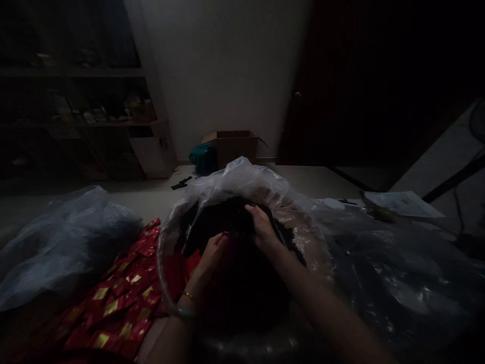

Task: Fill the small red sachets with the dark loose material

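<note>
My left hand sits inside the mouth of a large transparent plastic bag, and a dark red packet shows at its fingertips. My right hand rests on a heap of black material filling the bag, its fingers pressed into the heap. A thin gold bangle and a pale green bangle circle my left wrist. To the left of the bag lies a pile of red packets with gold squares. The dim light hides the lower part of the bag's contents.
A bundled translucent plastic sack lies at the left, and dark plastic sheeting spreads to the right. Papers lie beyond it. Farther off stand a cardboard box, a teal bag, shelves and a dark door.
</note>
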The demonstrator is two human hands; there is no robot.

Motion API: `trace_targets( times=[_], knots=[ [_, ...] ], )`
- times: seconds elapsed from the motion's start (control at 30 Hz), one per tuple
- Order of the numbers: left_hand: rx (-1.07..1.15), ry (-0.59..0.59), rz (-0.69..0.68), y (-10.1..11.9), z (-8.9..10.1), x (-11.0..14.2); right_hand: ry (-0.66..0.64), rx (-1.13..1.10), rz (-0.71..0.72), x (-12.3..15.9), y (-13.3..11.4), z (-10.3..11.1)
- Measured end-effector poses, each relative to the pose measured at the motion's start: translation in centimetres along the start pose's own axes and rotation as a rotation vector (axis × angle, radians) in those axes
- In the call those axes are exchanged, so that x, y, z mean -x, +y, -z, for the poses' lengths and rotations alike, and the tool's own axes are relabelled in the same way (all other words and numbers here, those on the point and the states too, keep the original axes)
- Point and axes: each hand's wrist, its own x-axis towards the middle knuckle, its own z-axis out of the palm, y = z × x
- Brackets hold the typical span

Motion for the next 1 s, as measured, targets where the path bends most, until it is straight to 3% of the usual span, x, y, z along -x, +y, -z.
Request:
trace_targets(
  times=[0.13, 0.37, 0.47, 0.63, 0.8, 1.0],
  knots=[
    [-0.043, -0.028, -0.04, -0.6, -0.1, -0.4, -0.021, -0.087, 0.004, 0.9, 0.2, -1.4],
    [-0.072, -0.045, -0.143, -1.7, 0.2, -1.2, -0.032, 0.002, 0.047, 1.4, 0.8, -1.7],
    [-0.069, -0.02, -0.153, -1.5, 0.2, -1.1, -0.139, 0.15, 0.063, 1.9, 0.5, -1.3],
    [-0.066, 0.015, -0.135, -1.2, -0.1, -1.0, -0.334, 0.65, 0.184, 2.9, -0.5, 0.0],
    [-0.137, -0.004, -0.129, -1.3, -0.5, -0.8, -0.412, 0.952, 0.353, 3.4, -1.0, 1.0],
    [-0.195, -0.176, -0.161, -0.9, -0.7, -0.2, -0.523, 1.008, 0.185, 2.7, -0.8, 2.0]
  ],
)
